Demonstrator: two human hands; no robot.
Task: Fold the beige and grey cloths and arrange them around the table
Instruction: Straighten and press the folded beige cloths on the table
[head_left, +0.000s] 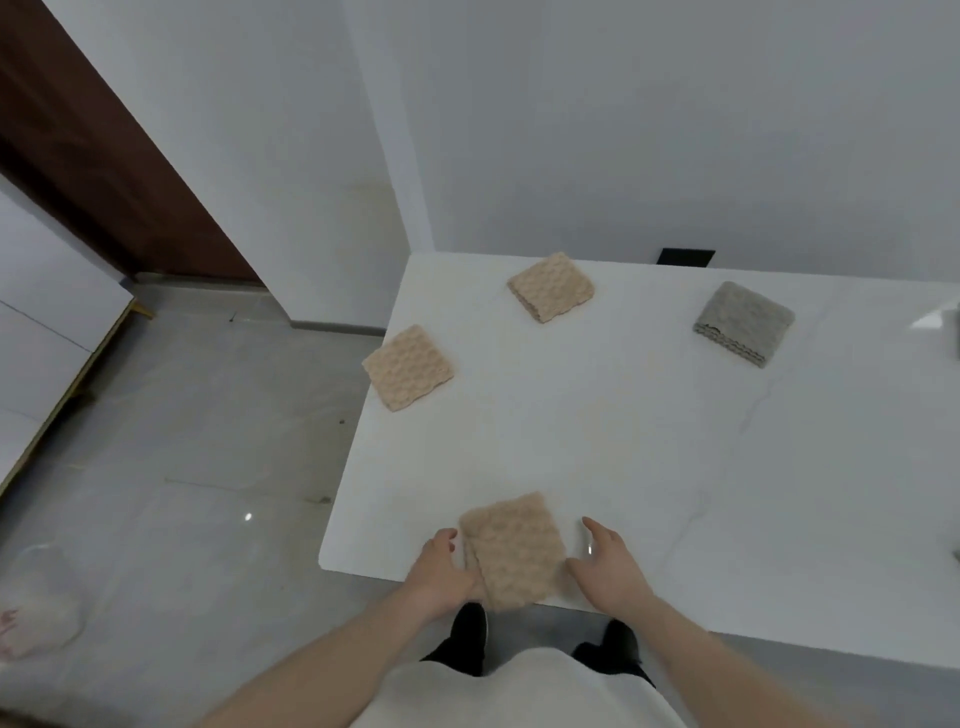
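Note:
A folded beige cloth (511, 551) lies at the near edge of the white table (649, 441), slightly overhanging it. My left hand (441, 569) touches its left side with relaxed fingers. My right hand (608, 564) hovers open just right of it, thumb close to the cloth's lower right corner. Two more folded beige cloths lie on the table, one at the left edge (408, 367) and one near the far edge (550, 286). A folded grey cloth (744, 323) sits at the far right.
The table stands against a white wall with a black socket (685, 257). Grey tiled floor lies to the left, with a translucent bag (39, 608) on it. A brown door and white cabinet are at far left. My black shoes show under the table edge.

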